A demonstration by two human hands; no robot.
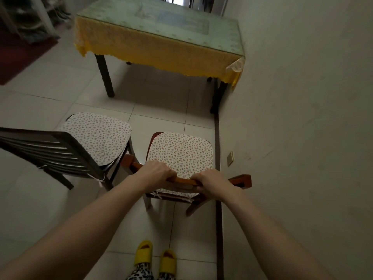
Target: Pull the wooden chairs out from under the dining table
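A reddish wooden chair (241, 181) with a flowered seat cushion stands on the tiled floor well clear of the dining table (161, 51), close to the right wall. My left hand (156, 172) and my right hand (212, 181) both grip its top back rail, side by side. A darker wooden chair (60, 152) with a slatted back and the same kind of cushion stands to its left, also away from the table. The table carries a yellow lace cloth under a glass top.
The wall (302, 118) runs along the right, with a dark skirting strip at floor level. My feet in yellow slippers (155, 257) are just behind the chair. A dark red mat (20, 57) and shelving lie at the far left.
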